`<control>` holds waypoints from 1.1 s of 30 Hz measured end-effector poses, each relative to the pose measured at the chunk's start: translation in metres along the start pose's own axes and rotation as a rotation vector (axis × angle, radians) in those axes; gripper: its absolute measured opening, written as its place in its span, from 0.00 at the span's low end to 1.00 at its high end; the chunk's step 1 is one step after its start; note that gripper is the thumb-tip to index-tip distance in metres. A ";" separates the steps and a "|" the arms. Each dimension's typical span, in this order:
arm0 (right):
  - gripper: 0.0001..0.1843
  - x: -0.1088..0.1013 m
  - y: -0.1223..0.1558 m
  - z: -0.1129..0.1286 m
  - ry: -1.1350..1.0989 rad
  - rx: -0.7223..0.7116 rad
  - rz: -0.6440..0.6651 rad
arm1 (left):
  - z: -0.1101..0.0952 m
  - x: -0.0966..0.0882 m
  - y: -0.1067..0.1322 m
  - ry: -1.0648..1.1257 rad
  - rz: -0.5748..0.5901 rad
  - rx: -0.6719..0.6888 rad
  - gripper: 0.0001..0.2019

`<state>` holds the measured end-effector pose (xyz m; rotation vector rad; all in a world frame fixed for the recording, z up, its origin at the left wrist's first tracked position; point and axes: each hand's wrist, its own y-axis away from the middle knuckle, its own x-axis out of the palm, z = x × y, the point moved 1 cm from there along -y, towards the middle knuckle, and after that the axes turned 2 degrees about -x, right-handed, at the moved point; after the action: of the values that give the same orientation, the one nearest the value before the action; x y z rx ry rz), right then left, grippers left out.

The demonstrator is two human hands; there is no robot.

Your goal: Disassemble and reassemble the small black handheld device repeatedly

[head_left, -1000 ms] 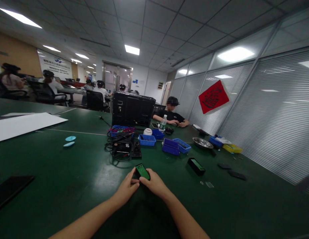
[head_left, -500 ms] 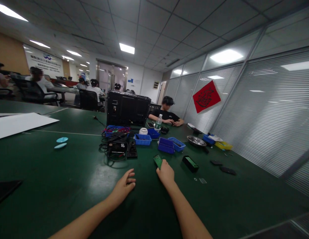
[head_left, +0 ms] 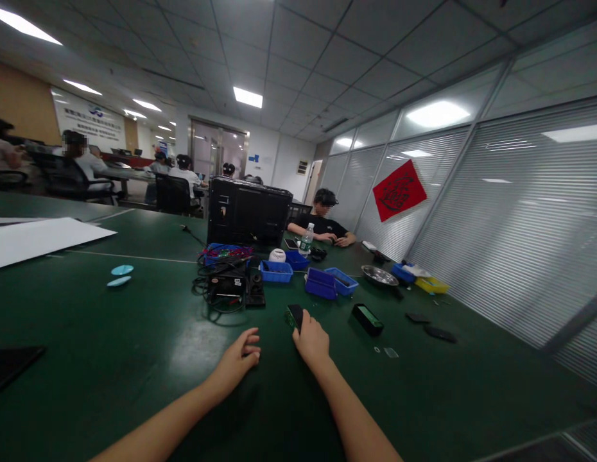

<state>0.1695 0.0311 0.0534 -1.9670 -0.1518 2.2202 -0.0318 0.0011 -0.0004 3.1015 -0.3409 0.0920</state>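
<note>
My right hand [head_left: 310, 338] is closed around a small dark device with a green face [head_left: 294, 316], holding it just above the green table [head_left: 135, 346]. My left hand [head_left: 238, 360] rests on the table a little to its left, fingers loosely curled and holding nothing. A second dark device with a green face [head_left: 368, 319] lies on the table to the right of my right hand.
Ahead sit a tangle of cables and a black unit [head_left: 228, 287], blue bins [head_left: 330, 282], a metal dish [head_left: 379, 276], a yellow tray [head_left: 431, 285] and a large black case [head_left: 248, 213]. A person [head_left: 322, 223] sits across the table. White sheet [head_left: 38, 237] lies left.
My left hand let go of the green-faced device and settled on the table. My right hand carried the device to the right, then turned it so its dark side shows.
</note>
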 end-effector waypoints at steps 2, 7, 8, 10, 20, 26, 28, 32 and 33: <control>0.30 0.002 0.001 0.003 0.031 -0.050 -0.068 | 0.000 0.000 0.000 0.014 0.000 -0.007 0.28; 0.25 0.009 0.011 0.022 0.148 -0.266 -0.253 | -0.004 0.000 0.001 0.014 -0.024 -0.016 0.28; 0.24 0.010 0.015 0.027 0.160 -0.302 -0.271 | -0.005 -0.001 0.001 0.011 -0.037 -0.014 0.27; 0.24 0.010 0.022 0.037 0.162 -0.363 -0.291 | -0.007 -0.005 0.000 0.005 -0.078 -0.009 0.27; 0.20 0.004 0.017 0.029 -0.343 -0.251 -0.329 | -0.013 -0.025 -0.006 0.017 -0.270 0.031 0.23; 0.21 0.030 -0.006 0.007 -0.794 -0.090 -0.050 | -0.008 -0.024 -0.009 -0.095 -0.238 0.065 0.23; 0.20 0.036 -0.002 0.017 -0.873 -0.132 -0.022 | -0.006 -0.023 -0.009 -0.185 -0.242 0.098 0.24; 0.22 0.044 0.015 0.049 -1.057 -0.185 0.226 | -0.006 -0.019 -0.004 -0.451 -0.328 0.269 0.30; 0.21 0.045 0.019 0.056 -1.103 -0.221 0.264 | -0.007 -0.018 -0.002 -0.522 -0.355 0.313 0.32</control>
<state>0.1081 0.0231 0.0131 -0.6106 -0.2811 3.3081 -0.0488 0.0073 0.0058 3.3843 0.2541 -0.7440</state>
